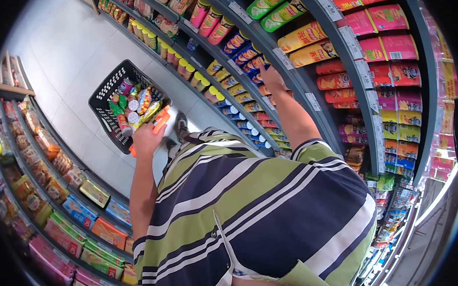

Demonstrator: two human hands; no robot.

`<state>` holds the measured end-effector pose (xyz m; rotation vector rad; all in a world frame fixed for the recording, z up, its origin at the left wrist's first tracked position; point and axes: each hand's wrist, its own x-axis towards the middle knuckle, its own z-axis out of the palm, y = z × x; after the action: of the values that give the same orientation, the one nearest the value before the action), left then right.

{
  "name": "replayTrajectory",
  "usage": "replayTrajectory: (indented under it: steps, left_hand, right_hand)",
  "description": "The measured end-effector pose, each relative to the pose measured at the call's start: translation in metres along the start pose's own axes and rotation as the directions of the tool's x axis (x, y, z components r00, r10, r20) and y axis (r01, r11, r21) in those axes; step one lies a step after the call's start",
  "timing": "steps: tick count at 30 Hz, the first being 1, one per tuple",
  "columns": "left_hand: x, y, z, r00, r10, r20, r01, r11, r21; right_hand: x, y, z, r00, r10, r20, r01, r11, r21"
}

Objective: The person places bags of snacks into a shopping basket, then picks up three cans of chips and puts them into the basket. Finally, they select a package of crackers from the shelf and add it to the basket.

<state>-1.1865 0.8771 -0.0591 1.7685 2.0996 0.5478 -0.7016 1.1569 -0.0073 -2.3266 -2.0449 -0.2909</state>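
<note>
My left hand (147, 139) is closed around the orange handle (160, 120) of a black shopping basket (101, 110). Inside the basket lie several snack packs and cans, among them a green packet (116, 108) and a yellow-green bag (151, 110). On the other side, my right hand (272, 78) reaches to the shelf beside a row of blue cans (246, 54). Its index finger is stretched out toward them, with nothing visibly held. Whether the fingertip touches a can is too small to tell.
Shelves of snack cans and bags, with a price rail (281, 58), rise close on the right. Lower shelves with boxed and bagged snacks (79, 211) curve along the left. Between them runs a pale tiled floor (74, 52), with my shoe (182, 125) beside the basket.
</note>
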Motion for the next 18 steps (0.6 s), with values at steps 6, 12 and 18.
replayTrajectory:
  steps: [6,12,18]
  left_hand:
    - [0.015,-0.003,-0.005,1.000,-0.001,0.029,-0.001,0.998,0.069]
    - [0.031,-0.020,-0.005,0.997,0.025,0.079,-0.033,0.994,0.103]
    - [0.032,-0.015,-0.014,0.984,-0.008,0.177,-0.014,0.992,0.123]
  right_hand:
    - [0.015,0.013,0.005,0.988,-0.098,-0.118,0.117,0.979,0.168]
    - [0.016,0.014,-0.012,0.995,-0.097,-0.029,0.101,0.937,0.335]
    - [0.004,0.013,-0.002,0.995,-0.100,0.012,0.092,0.952,0.293]
